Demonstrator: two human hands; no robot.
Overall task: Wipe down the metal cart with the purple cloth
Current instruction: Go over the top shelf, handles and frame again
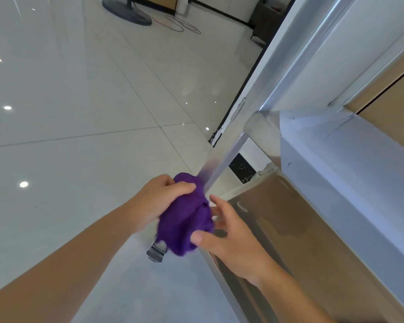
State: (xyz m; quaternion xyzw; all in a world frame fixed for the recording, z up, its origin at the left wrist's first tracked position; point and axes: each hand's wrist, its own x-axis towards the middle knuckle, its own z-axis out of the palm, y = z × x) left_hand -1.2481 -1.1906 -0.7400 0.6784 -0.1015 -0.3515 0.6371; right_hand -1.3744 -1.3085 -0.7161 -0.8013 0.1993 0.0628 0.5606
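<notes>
We see the purple cloth (186,214) bunched into a thick wad low in the middle of the view, held against the lower end of the metal cart's corner post (222,163), just where that post meets the cart's lower shelf (296,229). Our left hand (160,201) comes in from the near left and grips the cloth from its left side: the fingers are curled over the upper part of the wad, the thumb pressed into the fabric near the top. Our right hand (231,236) comes in from the near right, over the edge of the shelf. Its fingers are spread and only loosely bent; the thumb rests on the lower right side of the cloth, and the fingertips (214,199) reach towards the cloth's right edge, though we cannot tell whether they touch it. This hand does not have the cloth clasped.

The metal cart (336,159) fills the right side, its post rising diagonally to the far right, where an upper shelf edge (296,66) shines. The lower shelf's polished surface reflects brown and pale tones. Just below the cloth, a metal caster bracket (156,251) shows partly, its upper part hidden by the fabric. The glossy white tiled floor (79,113) spreads across the left, dotted with light reflections. Far off stand a dark round fan base (126,10) and a coiled reddish cord (182,24).
</notes>
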